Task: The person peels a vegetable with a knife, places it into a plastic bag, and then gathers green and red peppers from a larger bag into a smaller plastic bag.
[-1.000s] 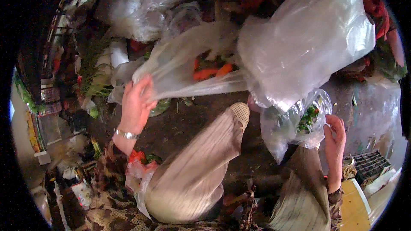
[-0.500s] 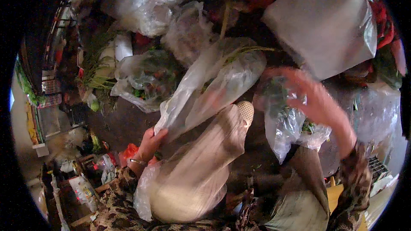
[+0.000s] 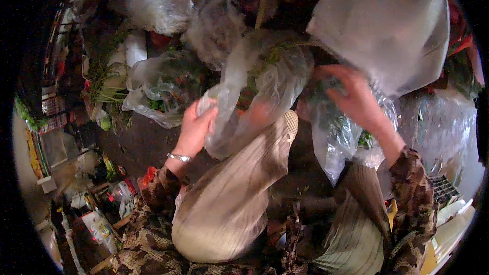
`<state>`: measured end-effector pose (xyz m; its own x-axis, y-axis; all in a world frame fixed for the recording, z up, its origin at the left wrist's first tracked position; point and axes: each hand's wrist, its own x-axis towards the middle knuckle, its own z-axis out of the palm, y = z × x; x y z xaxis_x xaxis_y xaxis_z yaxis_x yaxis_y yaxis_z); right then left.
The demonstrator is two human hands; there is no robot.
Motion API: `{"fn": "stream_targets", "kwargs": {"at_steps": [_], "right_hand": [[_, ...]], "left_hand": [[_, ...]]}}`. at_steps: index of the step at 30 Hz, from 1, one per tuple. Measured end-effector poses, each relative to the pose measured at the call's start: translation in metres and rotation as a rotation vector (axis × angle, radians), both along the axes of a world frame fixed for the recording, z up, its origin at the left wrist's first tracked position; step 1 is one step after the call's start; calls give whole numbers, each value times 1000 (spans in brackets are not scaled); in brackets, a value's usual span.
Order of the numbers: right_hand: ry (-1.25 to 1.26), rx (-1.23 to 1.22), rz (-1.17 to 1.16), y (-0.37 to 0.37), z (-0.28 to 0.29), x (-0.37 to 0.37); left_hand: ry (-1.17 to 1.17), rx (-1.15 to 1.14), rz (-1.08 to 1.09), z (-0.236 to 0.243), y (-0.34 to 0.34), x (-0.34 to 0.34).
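My left hand (image 3: pixel 196 127), wearing a metal bracelet, pinches the gathered edge of a thin translucent plastic bag (image 3: pixel 272 71), with greens and blurred orange items showing through it. My right hand (image 3: pixel 356 99), slightly blurred, has its fingers apart over a second clear bag (image 3: pixel 331 150) holding greens, at the right; whether it touches the bag is unclear. Another bag of greens (image 3: pixel 163 89) lies left of the one in my left hand. A large pale plastic sheet or bag (image 3: pixel 379 25) is above my right hand.
Loose leafy stalks (image 3: pixel 107 86) lie at the left beside crumpled clear bags (image 3: pixel 168 2). Red items (image 3: pixel 458 33) are at the upper right. My trousered legs (image 3: pixel 226 198) occupy the lower middle. A black crate (image 3: pixel 443 187) is at the lower right, clutter (image 3: pixel 102 226) at the lower left.
The bag in my left hand, stretched wide a second ago, hangs narrower, moved rightward with that hand. My right hand has moved up and left from the lower right to above the greens bag.
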<state>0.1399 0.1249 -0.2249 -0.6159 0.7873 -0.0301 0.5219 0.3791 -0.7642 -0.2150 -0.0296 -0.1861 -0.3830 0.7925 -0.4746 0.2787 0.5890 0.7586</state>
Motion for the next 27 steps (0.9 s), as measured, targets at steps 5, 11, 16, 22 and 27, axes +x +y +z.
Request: {"fn": "stream_targets", "kwargs": {"at_steps": [5,11,16,22,27], "right_hand": [[-159,229,516,-43,20,-87],[-546,-228,343,-31,-19,-54],[-41,58,-110,1,-28,-37],[-80,-178,-144,1,-10,-29],[-11,-159,-129,1,-19,-37]], "left_hand": [[-192,242,218,56,57,41],[-123,377,465,47,60,40],[-69,392,386,24,35,24],[1035,695,-723,68,58,75],[504,72,-1185,33,94,81]]}}
